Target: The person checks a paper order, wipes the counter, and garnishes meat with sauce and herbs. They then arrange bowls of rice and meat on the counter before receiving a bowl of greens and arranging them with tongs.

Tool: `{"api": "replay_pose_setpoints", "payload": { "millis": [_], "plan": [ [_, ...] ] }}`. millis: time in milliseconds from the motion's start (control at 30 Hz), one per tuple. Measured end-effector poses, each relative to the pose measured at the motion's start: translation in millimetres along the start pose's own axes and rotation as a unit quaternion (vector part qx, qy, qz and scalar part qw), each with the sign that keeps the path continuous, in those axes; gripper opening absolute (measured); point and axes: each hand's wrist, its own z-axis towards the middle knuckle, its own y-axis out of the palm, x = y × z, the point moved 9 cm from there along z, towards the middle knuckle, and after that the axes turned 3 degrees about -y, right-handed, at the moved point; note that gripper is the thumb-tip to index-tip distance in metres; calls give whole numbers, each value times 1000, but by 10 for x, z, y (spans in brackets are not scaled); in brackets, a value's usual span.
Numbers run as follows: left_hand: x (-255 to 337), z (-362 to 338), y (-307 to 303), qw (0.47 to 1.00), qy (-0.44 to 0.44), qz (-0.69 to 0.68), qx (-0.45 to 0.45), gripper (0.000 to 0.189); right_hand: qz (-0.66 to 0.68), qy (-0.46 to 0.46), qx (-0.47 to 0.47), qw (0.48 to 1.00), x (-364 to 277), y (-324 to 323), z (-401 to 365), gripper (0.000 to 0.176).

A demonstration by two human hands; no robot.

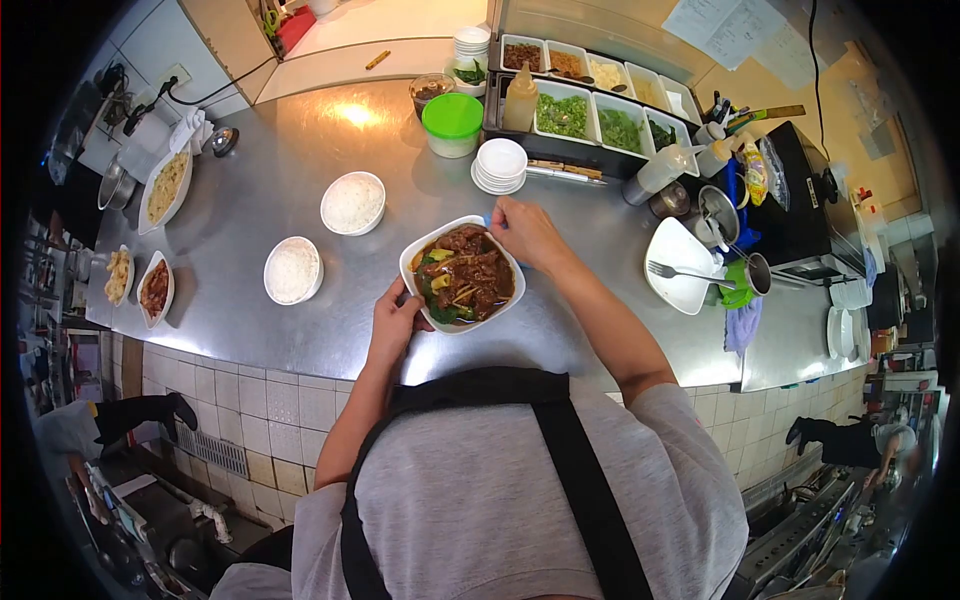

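A white squarish bowl (420, 252) of dark braised meat with greens rests on the steel counter (300, 150) in front of me. My left hand (393, 322) grips its near left rim. My right hand (525, 232) is at its far right edge, fingers closed on something small and blue that is mostly hidden by the hand.
Two bowls of white rice (352, 203) (293, 270) stand left of the dish. A green-lidded tub (452, 124), a stack of small white plates (500, 165) and trays of garnishes (590, 95) lie behind. A white plate with a fork (680, 270) is at right. Plates of food (165, 187) line the left edge.
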Motion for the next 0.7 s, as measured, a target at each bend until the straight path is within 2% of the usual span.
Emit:
{"api": "replay_pose_setpoints", "payload": {
  "millis": [167, 267, 300, 367, 467, 567, 667, 700],
  "plan": [
    [39, -42, 0, 1000, -3, 6, 5, 50, 31, 74, -60, 995, 294, -232, -348, 9],
    [90, -15, -66, 999, -28, 21, 3, 50, -73, 8, 0, 997, 226, -510, -533, 15],
    [60, 47, -145, 998, -17, 59, -6, 48, -110, -63, 17, 992, 154, -489, -617, 18],
    [156, 50, -222, 998, 23, 56, 33, 48, -179, -202, 51, 961, 0, -376, -847, 25],
    [244, -51, -263, 997, 28, 55, 40, 50, -222, -206, 11, 953, 84, -250, -1053, 38],
    [186, -162, -242, 998, 16, 47, 27, 51, -166, -109, 62, 978, 296, -420, -1089, 42],
    [157, -197, -143, 999, 27, 40, 14, 55, -15, -27, 117, 993, 319, -395, -1176, 38],
    [163, -194, -132, 999, 25, 38, 12, 56, 48, 30, 99, 993, 335, -267, -1218, 35]
  ]
}}
